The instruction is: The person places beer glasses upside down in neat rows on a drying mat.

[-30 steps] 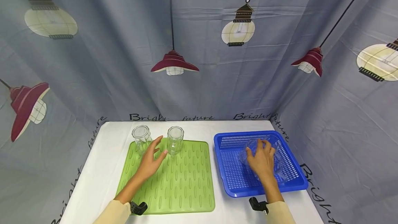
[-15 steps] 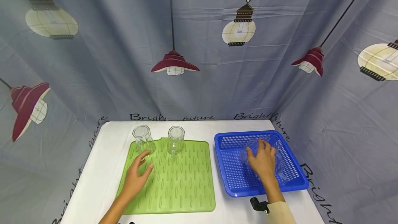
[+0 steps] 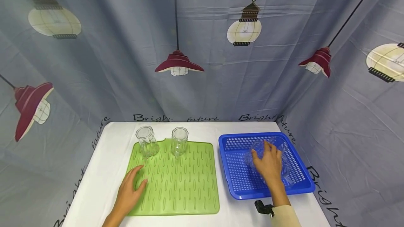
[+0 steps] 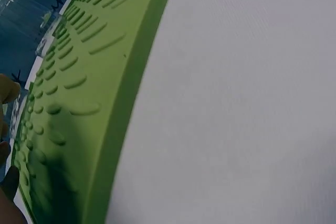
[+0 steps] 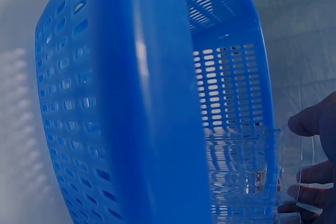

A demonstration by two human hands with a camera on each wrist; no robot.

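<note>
Two clear glass mugs, one at the left and one to its right, stand upside down along the far edge of a green ridged mat. My left hand hovers above the mat's near left part, thumb and fingers spread, holding nothing. In the right wrist view, clear glassware lies inside the blue basket. My right hand reaches into that basket, its thumb and fingers bent round a glass mug. The palm hides part of the glass.
The mat and basket sit side by side on a white-covered table, with a narrow strip of cloth between them. Perforated walls and a raised rim enclose the basket. A grey-blue printed curtain hangs behind and at both sides.
My left hand has drawn back from beside the mugs toward the mat's near left part. My right hand stays at the glass in the basket.
</note>
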